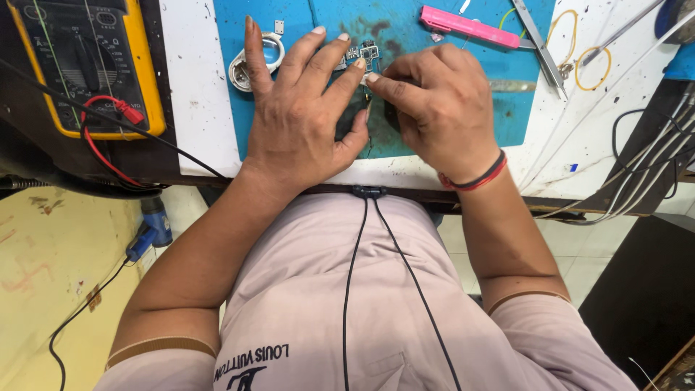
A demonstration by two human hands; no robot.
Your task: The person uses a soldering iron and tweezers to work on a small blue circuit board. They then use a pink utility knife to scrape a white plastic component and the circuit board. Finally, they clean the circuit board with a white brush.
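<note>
Where the two hands meet over the blue work mat point(478, 87), a small circuit board point(368, 52) lies flat, its dark, component-studded face showing between the fingertips. The left hand point(300, 116) is spread wide, palm down on the mat, its fingers fanned out; the index and middle fingertips reach to the board's left edge and appear to press on it, while the thumb curls in toward the other hand. The right hand point(434, 101) is drawn into a narrow pinch, thumb and forefinger closed together just below the board; whatever sits between them is too small and too hidden to make out. A red and black band point(478, 177) circles the right wrist.

Just left of the left hand's fingers sits a silvery metal ring point(253, 61), partly covered by the index finger. Beyond the right hand, near the mat's far edge, lie a pink flat tool point(470, 26) and a pair of metal tweezers point(539, 47), with yellow wire loops point(594, 66) further right on the white tabletop point(195, 87). Well apart to the left stands a yellow multimeter point(83, 65) with a red lead point(101, 148) plugged in. A thin black cord point(362, 268) hangs down the front of the person's pale shirt, and grey cables point(651, 156) trail off the table's right side.
</note>
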